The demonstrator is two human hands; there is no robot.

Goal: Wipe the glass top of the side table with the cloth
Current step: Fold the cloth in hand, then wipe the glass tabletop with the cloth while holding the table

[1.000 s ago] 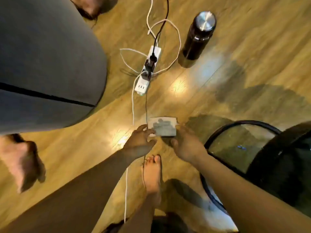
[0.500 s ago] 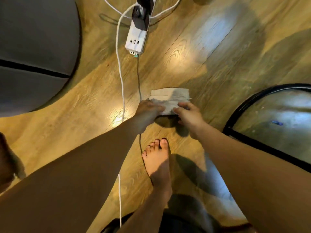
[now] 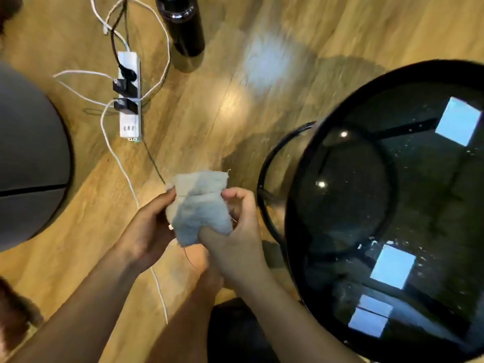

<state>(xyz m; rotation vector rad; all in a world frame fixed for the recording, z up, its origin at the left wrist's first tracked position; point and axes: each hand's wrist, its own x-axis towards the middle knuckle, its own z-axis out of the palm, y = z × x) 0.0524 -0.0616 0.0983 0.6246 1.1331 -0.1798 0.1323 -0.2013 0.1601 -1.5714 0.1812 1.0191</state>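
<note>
You're at the prep step: both hands are on the small pale grey fabric cloth (image 3: 200, 205), held up in front of you over the light wooden plank floor (image 3: 235, 100), not yet on the table. Your left hand (image 3: 149, 226) has its fingers curled onto the cloth's left edge, thumb side pinching near the top corner. Your right hand (image 3: 235, 231) grips the right edge and lower corner, fingers folded shut on the fabric w/ the thumb pressing into it from below. The cloth looks bunched or half folded btwn the two hands; can't tell how many layers.

The round dark glass top w/ black metal rim (image 3: 392, 205) sits just to your right, near the right hand but apart from it. The glass shows pale specks and dust, esp. toward the near right part, plus bright rectangular reflections, so nothing looks wiped yet.

Next move, as I judge it: finish getting the cloth into a flat pad, let one hand take it (prob. the right, it's closer), and bring it across and down onto the glass. Press flat, sweep across the speckled areas, work rim to rim.

Watch the floor stuff: a white power strip w/ black plugs (image 3: 128, 98) and its white cables (image 3: 117, 158) run close to your legs, and a dark cylindrical metal bottle (image 3: 186, 24) stands farther off at the top.
</note>
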